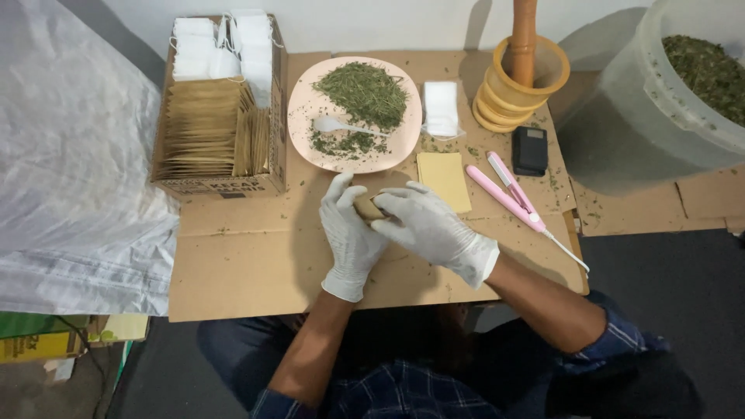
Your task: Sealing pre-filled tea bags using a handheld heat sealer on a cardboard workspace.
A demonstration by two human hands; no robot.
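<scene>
Both hands wear white gloves and meet over a sheet of cardboard [248, 264] laid as a work surface. My left hand [349, 233] and my right hand [427, 225] together grip a small brown paper pouch [368, 206], mostly hidden between the fingers. Just beyond the hands sits a pink plate [304, 140] with a heap of dried green herb [363, 91] and a white plastic spoon [334, 124]. A flat tan pouch [444, 180] lies right of the hands.
A cardboard box [217, 128] at left holds several brown pouches and white filter bags. Also on the cardboard: white bags [441, 109], a pink sealing tool [508, 194], a black pocket scale [530, 150], a yellow mortar with wooden pestle [520, 77]. A big tub of herb [683, 85] stands right; plastic sheeting [70, 155] left.
</scene>
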